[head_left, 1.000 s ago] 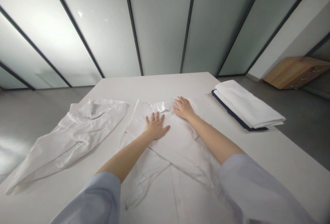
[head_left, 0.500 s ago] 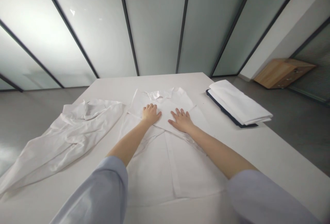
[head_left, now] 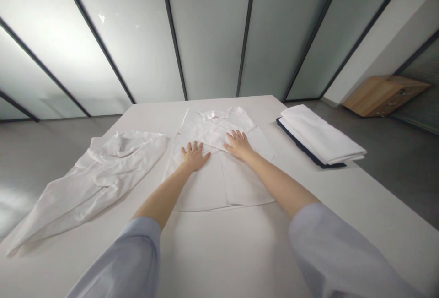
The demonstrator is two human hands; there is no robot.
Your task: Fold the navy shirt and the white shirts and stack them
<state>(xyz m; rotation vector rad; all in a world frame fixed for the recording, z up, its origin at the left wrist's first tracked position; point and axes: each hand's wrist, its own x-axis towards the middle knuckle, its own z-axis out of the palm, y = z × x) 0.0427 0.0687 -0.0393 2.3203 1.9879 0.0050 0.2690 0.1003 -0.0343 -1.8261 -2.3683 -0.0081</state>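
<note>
Frosted glass walls (head_left: 209, 32) — grey floor (head_left: 51, 151) (polished)

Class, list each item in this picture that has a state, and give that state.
Middle white shirt: partly folded, lying flat.
Left hand: open, flat on the shirt.
Right hand: open, flat on the shirt.
Left white shirt: crumpled.
White cloth stack: folded, on a dark layer.

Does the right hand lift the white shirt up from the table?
No, the right hand rests flat on the white shirt, which lies on the table.
</note>
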